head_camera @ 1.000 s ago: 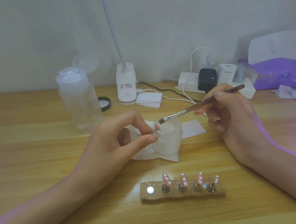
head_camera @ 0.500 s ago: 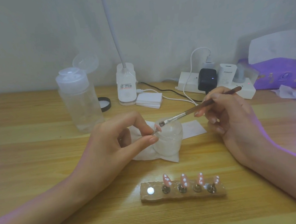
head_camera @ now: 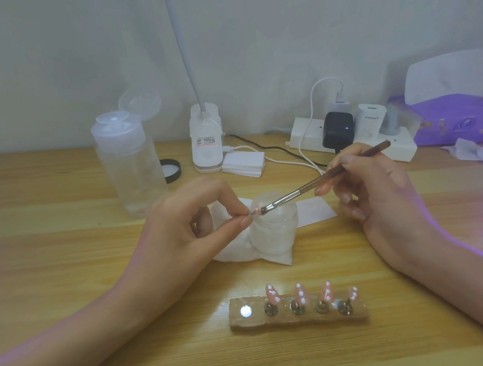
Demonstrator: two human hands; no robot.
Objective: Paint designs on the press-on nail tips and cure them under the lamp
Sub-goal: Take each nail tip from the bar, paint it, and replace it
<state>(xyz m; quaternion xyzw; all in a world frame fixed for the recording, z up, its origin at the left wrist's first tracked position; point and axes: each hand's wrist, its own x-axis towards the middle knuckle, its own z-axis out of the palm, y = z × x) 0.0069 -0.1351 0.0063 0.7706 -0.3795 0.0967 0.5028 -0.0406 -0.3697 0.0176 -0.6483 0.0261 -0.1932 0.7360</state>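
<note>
Over the jar [head_camera: 275, 230]: left hand [head_camera: 188, 227] pinches one pink nail tip [head_camera: 255, 210] between thumb and forefinger.
Right hand [head_camera: 374, 186]: fingers curled round the brush [head_camera: 323, 178], bristles touching the tip.
Near holder [head_camera: 299, 317]: four dotted tips [head_camera: 301, 294] stand upright; leftmost spot free.
Risk: heavy brush pressure could likely flick the tip from the pinch into the jar; a low forearm could smear the standing tips.

The brush [head_camera: 320, 180] is lowered by the right hand [head_camera: 381, 195] from above the jar [head_camera: 275, 230], and its bristles are now brought against the nail tip [head_camera: 255, 210] pinched in the left hand [head_camera: 186, 233]; the handle end is shifted slightly left
</note>
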